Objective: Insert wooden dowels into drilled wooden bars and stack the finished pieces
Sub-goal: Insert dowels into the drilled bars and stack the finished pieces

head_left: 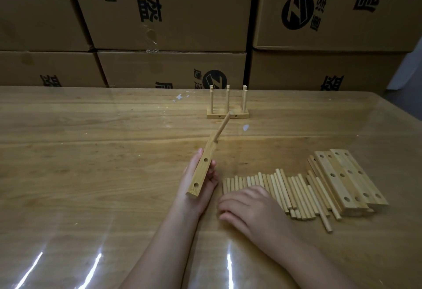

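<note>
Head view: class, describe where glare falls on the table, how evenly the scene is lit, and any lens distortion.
Head view: white glare streaks cross the glossy table near the bottom edge; head view: lighting is dim, shadows soft; head view: the wide lens bows the table's far edge and tilts the cardboard boxes' edges.

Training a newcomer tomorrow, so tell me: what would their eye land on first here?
The left hand at centre holds a drilled bar tilted up, one dowel sticking from its far end. Beside it the right hand rests on a row of loose dowels, with more bars piled at the right. Finished pieces with upright dowels stand farther back on the table.
</note>
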A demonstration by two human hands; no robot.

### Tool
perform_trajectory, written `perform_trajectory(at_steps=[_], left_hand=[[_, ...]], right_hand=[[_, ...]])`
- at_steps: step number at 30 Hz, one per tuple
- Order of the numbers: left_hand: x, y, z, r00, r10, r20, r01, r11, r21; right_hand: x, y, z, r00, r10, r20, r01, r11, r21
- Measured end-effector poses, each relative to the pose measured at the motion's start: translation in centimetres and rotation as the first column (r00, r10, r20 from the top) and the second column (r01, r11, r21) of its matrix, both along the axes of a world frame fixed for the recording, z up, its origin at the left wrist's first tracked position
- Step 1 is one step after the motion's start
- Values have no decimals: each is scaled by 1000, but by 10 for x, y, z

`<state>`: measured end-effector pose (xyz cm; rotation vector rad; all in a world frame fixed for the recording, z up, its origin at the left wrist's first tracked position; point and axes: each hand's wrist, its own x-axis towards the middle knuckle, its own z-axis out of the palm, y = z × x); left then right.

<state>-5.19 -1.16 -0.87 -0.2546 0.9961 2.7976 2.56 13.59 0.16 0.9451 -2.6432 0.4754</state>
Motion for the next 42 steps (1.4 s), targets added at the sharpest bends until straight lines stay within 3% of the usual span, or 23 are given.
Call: perform_trajectory(at_steps=[4, 9, 14, 19, 23, 26, 28, 31, 33, 36, 42], left_hand=[[0, 0, 0, 1000, 0, 7, 0, 1000, -25], [5, -1, 3, 1000, -14, -3, 14, 990, -137], [9, 0, 8, 999, -39, -33, 27, 948, -316], [11, 0, 11, 998, -51, -39, 32, 926, -377], [12, 0, 11, 994, -84, -72, 48, 915, -400], [14, 0, 10, 978, -161, -133, 70, 854, -516], [17, 1, 11, 960, -223, -166, 85, 803, -589], [18, 2, 13, 957, -225, -183, 76, 802, -593], [17, 2, 13, 963, -202, -177, 67, 819, -569], [17, 2, 13, 966, -189, -175, 63, 832, -551], [18, 3, 14, 967, -184, -174, 62, 838, -542]], right_hand=[[-1, 1, -5, 1000, -16, -1, 15, 968, -250], [-4, 6, -3, 994, -99, 48, 109, 824, -556], [-6, 9, 2, 978, -159, 131, 206, 701, -683], [-7, 12, -2, 965, -193, 176, 259, 626, -735], [-3, 12, 2, 964, -91, 249, 264, 422, -867], [-1, 12, 10, 972, -7, 235, 229, 248, -941], [-1, 11, 10, 965, 29, 260, 249, 201, -947], [-7, 11, 4, 933, 84, 350, 335, 154, -930], [-11, 13, -1, 908, 90, 410, 387, 196, -901], [-11, 15, -9, 891, -3, 454, 417, 404, -814], [-8, 19, -6, 935, -290, 204, 354, 724, -592]])
